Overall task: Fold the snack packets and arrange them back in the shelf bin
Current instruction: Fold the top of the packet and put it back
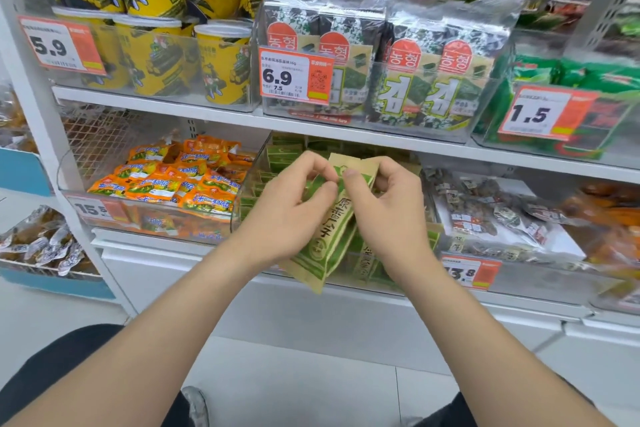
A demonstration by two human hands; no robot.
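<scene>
One snack packet (pixel 337 225), pinched mid-fold by your left hand (pixel 294 218) and right hand (pixel 389 215), awaits the 12 o'clock shelf bin (pixel 254 177).

The snack packet (pixel 330 229) is between the left hand (pixel 294 215) and the right hand (pixel 388 218), in front of the shelf bin (pixel 252 184).

Yellow canisters (pixel 221 66) are standing on the upper shelf (pixel 156 102) behind a 5.9 price tag (pixel 60 45); Korean seaweed packs (pixel 426 80) are sitting beside them, and orange snack packets (pixel 166 180) are lying heaped below.
</scene>
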